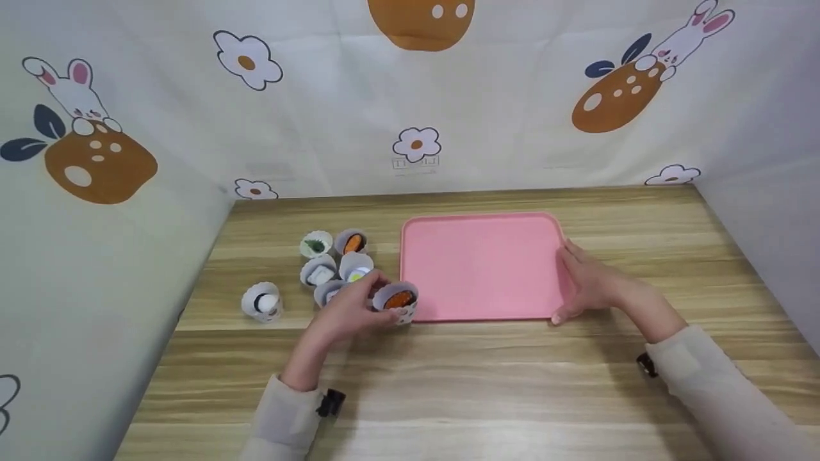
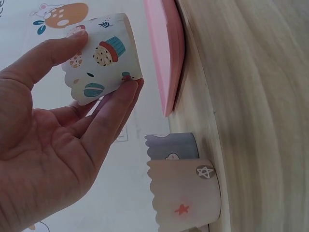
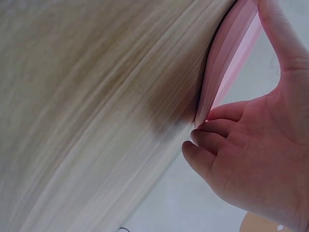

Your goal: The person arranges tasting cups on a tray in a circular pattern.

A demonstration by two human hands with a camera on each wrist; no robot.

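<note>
My left hand (image 1: pixel 352 310) pinches a paper baking cup (image 1: pixel 405 315) between thumb and fingers, by the pink tray's near left corner. Cupcake pictures cover the cup's side (image 2: pixel 108 53) in the left wrist view, and an orange and dark piece (image 1: pixel 400 299) lies inside it. The shallow pink tray (image 1: pixel 483 266) lies flat on the table. Spread along the tray's right edge, my right hand (image 1: pixel 590 282) touches it, thumb near the front corner and fingers farther back. In the right wrist view the right hand (image 3: pixel 251 140) rests against the tray's rim (image 3: pixel 224 63).
Left of the tray stand several more paper cups in a cluster, including one with a green piece (image 1: pixel 316 244), one with an orange piece (image 1: pixel 352 243) and one with a white piece (image 1: pixel 319 274). Farther left stands a separate cup (image 1: pixel 262 303). A patterned cloth (image 1: pixel 320 128) hangs behind the table.
</note>
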